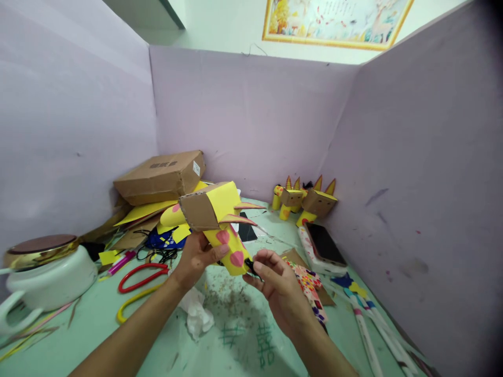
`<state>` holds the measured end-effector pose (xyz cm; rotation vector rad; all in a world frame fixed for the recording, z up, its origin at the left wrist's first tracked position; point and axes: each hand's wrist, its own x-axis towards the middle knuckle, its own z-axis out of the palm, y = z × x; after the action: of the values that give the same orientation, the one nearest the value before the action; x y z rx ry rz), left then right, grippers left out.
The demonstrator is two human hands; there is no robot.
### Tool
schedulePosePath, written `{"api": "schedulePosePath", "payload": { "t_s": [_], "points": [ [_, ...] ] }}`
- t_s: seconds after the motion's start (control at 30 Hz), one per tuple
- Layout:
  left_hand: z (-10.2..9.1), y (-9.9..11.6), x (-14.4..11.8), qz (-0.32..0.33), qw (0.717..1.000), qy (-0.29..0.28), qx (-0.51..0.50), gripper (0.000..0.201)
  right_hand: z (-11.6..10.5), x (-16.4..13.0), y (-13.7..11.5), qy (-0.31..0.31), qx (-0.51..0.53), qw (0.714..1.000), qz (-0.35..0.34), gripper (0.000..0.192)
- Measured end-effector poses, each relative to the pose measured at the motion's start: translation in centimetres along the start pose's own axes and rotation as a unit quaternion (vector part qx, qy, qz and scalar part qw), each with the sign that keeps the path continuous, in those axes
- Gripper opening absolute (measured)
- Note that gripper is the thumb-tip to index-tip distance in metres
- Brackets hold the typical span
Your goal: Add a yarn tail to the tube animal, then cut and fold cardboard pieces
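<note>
A paper giraffe (225,201) of yellow paper and brown cardboard, with pink spots and two pointed striped horns, is held tilted above the table. My left hand (197,260) is closed around its spotted tube body, thumb on the front near the spots. At the tube's lower end, the fingertips of my right hand (280,287) pinch a small black tuft (250,265) touching the yellow paper. Part of the tuft is hidden by the fingers. Similar paper giraffes (319,201) stand at the back right.
Left lie a white mug (51,285), scissors (147,275) with red and yellow handles, and a cardboard box (157,178) on paper sheets. Crumpled tissue (197,317) sits near my left forearm. Right are a phone (325,242) and several markers (363,330). Purple panels (251,120) enclose the table.
</note>
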<state>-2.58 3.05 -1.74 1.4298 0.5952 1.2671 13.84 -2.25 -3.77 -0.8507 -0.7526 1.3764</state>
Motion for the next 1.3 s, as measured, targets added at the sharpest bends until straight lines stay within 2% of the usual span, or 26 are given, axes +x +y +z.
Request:
{"api": "schedulePosePath", "payload": {
  "t_s": [0.2, 0.33, 0.4, 0.47, 0.57, 0.63, 0.73, 0.8, 0.87, 0.93, 1.03, 1.1, 1.2, 1.3],
  "points": [
    [-0.4, -0.4, 0.2, 0.004, 1.0, -0.003, 0.009, 0.054, -0.1, 0.2, -0.6, 0.013, 0.008, 1.0, 0.01, 0.031],
    [-1.1, -0.8, 0.3, 0.006, 0.999, 0.026, -0.028, 0.037, -0.8, 0.7, -1.2, 0.077, 0.043, 0.996, -0.016, 0.032],
    [-1.2, -1.0, 0.3, 0.007, 0.999, 0.031, -0.038, 0.035, -0.8, 0.8, -1.3, 0.092, 0.043, 0.995, -0.017, 0.03],
    [-1.2, -1.1, 0.3, 0.002, 0.999, 0.027, -0.042, 0.037, -0.6, 0.5, -1.1, 0.057, 0.033, 0.998, -0.001, 0.031],
    [-1.0, -1.1, 0.3, -0.008, 0.999, 0.014, -0.051, 0.035, -0.2, 0.0, -0.8, -0.035, 0.016, 0.999, 0.022, 0.033],
    [-0.9, -1.0, 0.4, -0.006, 0.998, 0.017, -0.066, 0.033, -0.2, -0.1, -0.7, -0.05, 0.013, 0.998, 0.02, 0.031],
    [-0.8, -0.7, 0.4, -0.022, 0.993, 0.034, -0.113, 0.033, -0.6, 0.2, -1.0, 0.001, 0.027, 1.0, -0.002, 0.027],
    [-0.9, -0.5, 0.4, -0.069, 0.982, 0.047, -0.17, 0.033, -1.1, 0.7, -1.2, 0.045, 0.014, 0.999, -0.021, 0.027],
    [-0.9, -0.5, 0.3, -0.134, 0.959, 0.046, -0.244, 0.032, -1.5, 1.1, -1.2, 0.08, -0.028, 0.995, -0.044, 0.027],
    [-1.0, -0.7, 0.3, -0.194, 0.933, -0.009, -0.304, 0.037, -1.8, 1.5, -0.9, 0.102, -0.076, 0.989, -0.072, 0.03],
    [-0.9, -1.4, 0.2, -0.239, 0.897, -0.148, -0.34, 0.056, -2.4, 1.9, -0.5, 0.096, -0.137, 0.978, -0.127, 0.041],
    [-0.9, -1.9, 0.1, -0.253, 0.881, -0.2, -0.346, 0.063, -2.9, 2.3, -0.5, 0.06, -0.168, 0.971, -0.159, 0.05],
    [-0.9, -2.4, -0.1, -0.289, 0.867, -0.226, -0.336, 0.068, -3.9, 2.8, -0.8, -0.025, -0.189, 0.966, -0.175, 0.067],
    [-1.0, -3.1, 0.4, -0.349, 0.848, -0.287, -0.278, 0.074, -4.6, 3.2, -1.3, -0.095, -0.224, 0.954, -0.176, 0.086]
  ]
}}
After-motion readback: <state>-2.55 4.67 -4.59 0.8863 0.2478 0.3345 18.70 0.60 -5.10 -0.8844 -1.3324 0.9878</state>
